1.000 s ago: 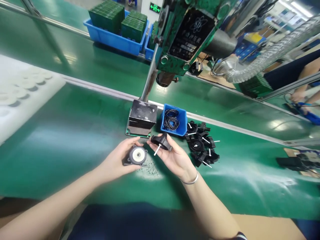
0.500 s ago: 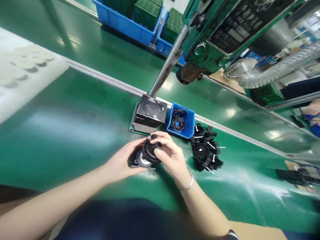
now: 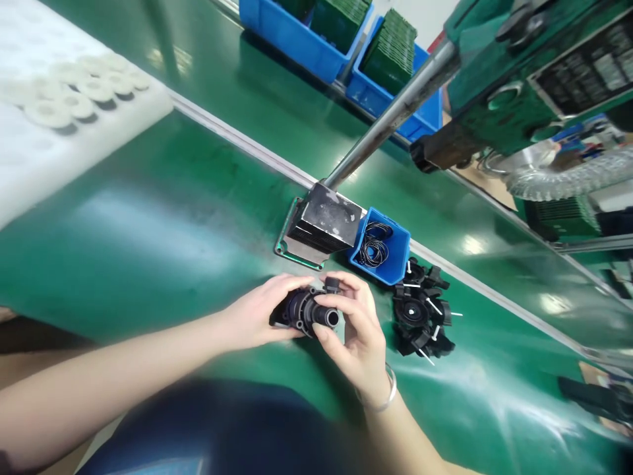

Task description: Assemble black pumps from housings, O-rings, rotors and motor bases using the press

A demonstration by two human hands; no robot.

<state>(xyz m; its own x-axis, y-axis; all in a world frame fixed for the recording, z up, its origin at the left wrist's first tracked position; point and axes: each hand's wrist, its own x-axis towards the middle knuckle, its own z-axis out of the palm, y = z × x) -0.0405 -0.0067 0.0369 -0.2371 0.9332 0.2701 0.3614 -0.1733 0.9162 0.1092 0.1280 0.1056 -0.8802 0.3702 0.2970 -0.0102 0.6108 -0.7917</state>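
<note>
Where a second ago the two black parts were held apart, they now sit joined as one black pump assembly (image 3: 306, 310), gripped above the green belt (image 3: 148, 251). Left hand (image 3: 257, 315) wraps its rear, fingers closed around it; right hand (image 3: 357, 330) pinches the cap end with its tube port. Half a second ago the cap was only just being seated. Right of the hands lies the pile of impeller caps (image 3: 422, 315), beyond it the blue bin of O-rings (image 3: 380, 245) beside the press base (image 3: 324, 224)

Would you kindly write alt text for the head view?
Both hands, left hand and right hand, hold one black round plastic pump part above a green bench mat. Beside them lie a pile of black impeller parts and a small blue bin of black rings.
</note>
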